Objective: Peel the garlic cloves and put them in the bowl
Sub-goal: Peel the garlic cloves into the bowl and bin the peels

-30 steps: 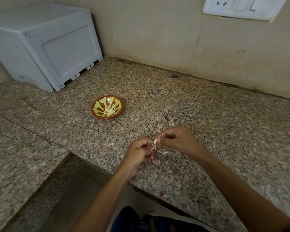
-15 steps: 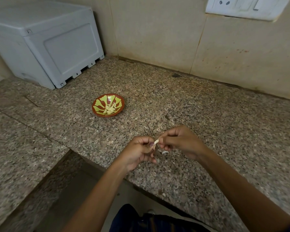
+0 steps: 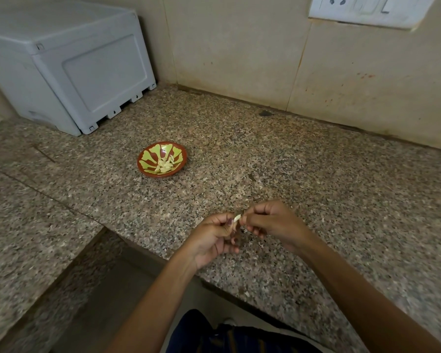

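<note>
Garlic clove pinched between left hand and right hand, above counter.

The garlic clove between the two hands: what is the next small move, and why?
Probably pull off the remaining skin. The left hand and right hand both pinch the garlic clove above the counter, away from the bowl holding peeled cloves.

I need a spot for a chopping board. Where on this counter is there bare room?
The widest bare stretch of countertop lies right of the bowl, running to the back wall. Another lies between the bowl and the grey box. It is crowded at the front edge, where left hand and right hand pinch a garlic clove.
</note>
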